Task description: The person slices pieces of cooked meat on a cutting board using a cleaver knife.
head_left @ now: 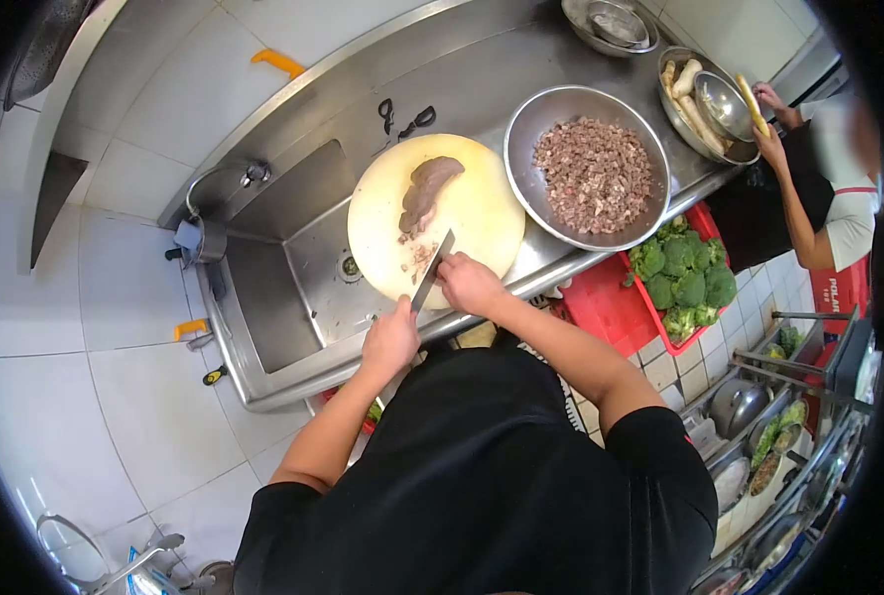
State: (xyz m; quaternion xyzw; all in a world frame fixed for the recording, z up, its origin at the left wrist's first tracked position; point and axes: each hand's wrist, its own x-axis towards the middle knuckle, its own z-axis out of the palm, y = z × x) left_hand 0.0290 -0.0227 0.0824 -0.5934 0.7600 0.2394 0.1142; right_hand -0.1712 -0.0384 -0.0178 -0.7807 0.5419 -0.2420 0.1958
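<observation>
A round, cream-coloured chopping board point(492, 188) spans the sink edge in front of me. My left hand point(390, 339) is closed around the lower end of a knife point(430, 273), and the handle is hidden in the grip. Bent fingers of my right hand point(470, 285) press against the side of the blade, higher up. The blade slants over the board's near part, beside small chopped bits of meat point(420, 256). Just beyond them lies a large brownish-grey piece of cooked meat point(428, 190). To the right, a steel bowl point(519, 164) holds diced meat point(596, 174).
Black scissors point(402, 119) lie behind the board. The sink basin point(268, 297) with its tap point(253, 175) is at left. A red crate point(675, 342) of broccoli point(685, 268) stands right, below the counter. Farther right, a co-worker's hands point(771, 134) hold a long pale vegetable point(750, 99) over a bowl.
</observation>
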